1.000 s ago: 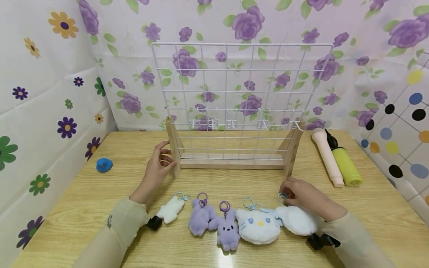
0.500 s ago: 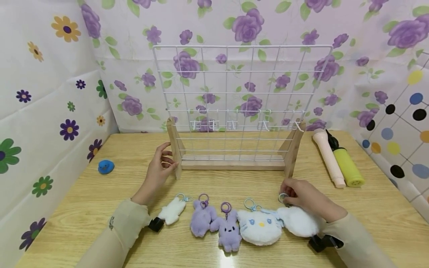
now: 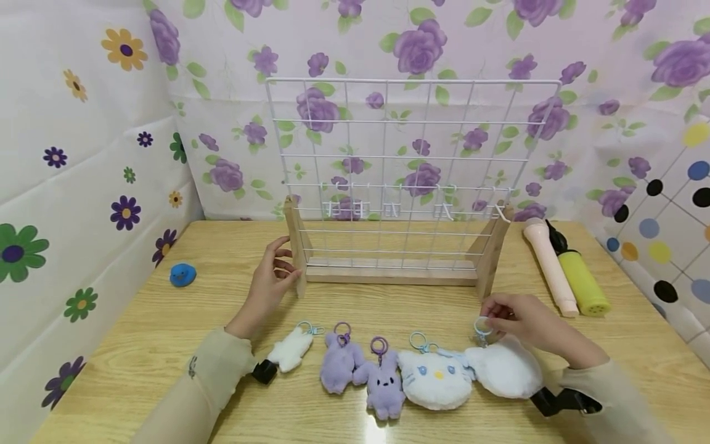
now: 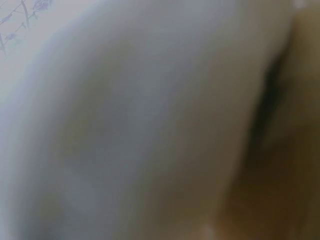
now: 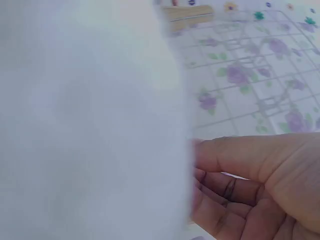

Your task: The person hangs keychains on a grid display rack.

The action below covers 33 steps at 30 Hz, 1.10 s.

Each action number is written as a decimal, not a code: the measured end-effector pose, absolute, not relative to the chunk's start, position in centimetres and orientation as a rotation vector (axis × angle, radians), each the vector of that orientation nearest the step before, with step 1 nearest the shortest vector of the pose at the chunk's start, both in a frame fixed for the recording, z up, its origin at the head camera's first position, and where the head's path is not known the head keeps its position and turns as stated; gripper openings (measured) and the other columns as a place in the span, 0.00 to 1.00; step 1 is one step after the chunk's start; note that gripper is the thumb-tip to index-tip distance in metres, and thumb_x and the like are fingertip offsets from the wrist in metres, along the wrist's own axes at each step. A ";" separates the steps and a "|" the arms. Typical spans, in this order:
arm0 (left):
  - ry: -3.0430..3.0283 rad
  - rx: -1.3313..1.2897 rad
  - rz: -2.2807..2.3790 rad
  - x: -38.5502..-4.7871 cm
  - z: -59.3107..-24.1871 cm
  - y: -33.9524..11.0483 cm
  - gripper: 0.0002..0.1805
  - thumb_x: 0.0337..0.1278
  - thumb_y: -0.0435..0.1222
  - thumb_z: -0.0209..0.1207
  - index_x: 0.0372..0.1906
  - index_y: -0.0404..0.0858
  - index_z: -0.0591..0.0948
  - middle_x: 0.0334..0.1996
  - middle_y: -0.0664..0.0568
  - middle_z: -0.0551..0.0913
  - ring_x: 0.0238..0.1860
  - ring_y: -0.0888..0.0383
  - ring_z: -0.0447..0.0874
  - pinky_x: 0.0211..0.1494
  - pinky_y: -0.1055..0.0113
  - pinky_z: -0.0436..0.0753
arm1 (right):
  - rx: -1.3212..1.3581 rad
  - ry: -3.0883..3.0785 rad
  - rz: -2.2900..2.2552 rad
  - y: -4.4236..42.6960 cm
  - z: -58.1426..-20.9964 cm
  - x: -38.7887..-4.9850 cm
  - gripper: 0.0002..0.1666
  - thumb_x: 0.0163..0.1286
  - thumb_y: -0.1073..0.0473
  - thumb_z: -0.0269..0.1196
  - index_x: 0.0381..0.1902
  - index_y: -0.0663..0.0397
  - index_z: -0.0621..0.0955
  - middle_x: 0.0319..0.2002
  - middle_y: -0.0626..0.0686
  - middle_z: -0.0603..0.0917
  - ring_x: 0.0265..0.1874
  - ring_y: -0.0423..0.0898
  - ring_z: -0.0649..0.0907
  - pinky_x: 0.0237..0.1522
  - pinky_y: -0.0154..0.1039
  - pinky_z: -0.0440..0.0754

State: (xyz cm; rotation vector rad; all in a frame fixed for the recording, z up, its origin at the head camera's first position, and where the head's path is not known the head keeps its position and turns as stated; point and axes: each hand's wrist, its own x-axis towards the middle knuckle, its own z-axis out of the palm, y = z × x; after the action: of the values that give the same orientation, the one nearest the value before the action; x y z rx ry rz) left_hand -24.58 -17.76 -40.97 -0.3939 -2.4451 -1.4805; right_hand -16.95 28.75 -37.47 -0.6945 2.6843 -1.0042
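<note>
In the head view, my left hand (image 3: 267,287) holds the left wooden post (image 3: 295,246) of a white wire grid rack (image 3: 388,275), thumb on its front edge. My right hand (image 3: 518,320) pinches the light-blue ring (image 3: 482,327) of a white plush keychain (image 3: 510,370) at the right end of a row. Beside it lie a white cat-face plush keychain (image 3: 438,382), two purple plush keychains (image 3: 385,388) (image 3: 339,365) and a small white plush keychain (image 3: 291,349). White plush (image 5: 90,125) fills much of the right wrist view; blur hides the left hand in its wrist view.
Several white hooks (image 3: 445,211) hang on the rack's grid. A blue duck-like toy (image 3: 182,274) sits at the left of the wooden table (image 3: 138,370). At the right lie a pink tube (image 3: 550,268) and a yellow-green cylinder (image 3: 583,282) with a black end.
My right hand has shifted slightly right, drawing the white plush keychain and its ring along. The left hand stays at the post. The head view has shifted a little.
</note>
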 end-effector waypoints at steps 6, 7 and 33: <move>-2.454 -0.388 -1.488 -24.6 -40.9 -17.7 0.39 0.57 0.25 0.61 0.71 0.44 0.58 0.53 0.39 0.73 0.41 0.51 0.77 0.43 0.73 0.78 | -0.712 2.634 -1.080 29.3 -36.2 -16.7 0.08 0.70 0.62 0.59 0.42 0.63 0.78 0.33 0.55 0.83 0.26 0.38 0.83 0.30 0.35 0.83; -2.456 -0.386 -1.488 -24.6 -40.9 -17.7 0.39 0.57 0.25 0.61 0.71 0.44 0.58 0.53 0.39 0.73 0.41 0.51 0.77 0.43 0.73 0.78 | -0.720 2.632 -1.079 29.4 -36.0 -16.7 0.08 0.70 0.62 0.59 0.42 0.63 0.78 0.33 0.55 0.83 0.26 0.38 0.83 0.30 0.35 0.83; -2.503 -0.353 -1.536 -23.4 -39.3 -17.2 0.37 0.62 0.26 0.58 0.73 0.41 0.56 0.56 0.38 0.71 0.44 0.50 0.76 0.46 0.71 0.77 | -0.890 2.814 -0.986 30.1 -32.0 -16.4 0.06 0.67 0.69 0.60 0.39 0.55 0.79 0.32 0.45 0.81 0.29 0.32 0.79 0.29 0.31 0.81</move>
State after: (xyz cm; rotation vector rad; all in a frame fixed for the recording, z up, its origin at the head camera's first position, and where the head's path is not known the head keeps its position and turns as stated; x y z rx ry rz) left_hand -23.43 -17.17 -39.29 -0.3525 -2.5032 -1.5356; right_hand -16.38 30.11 -32.03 -0.8895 2.8138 -0.9861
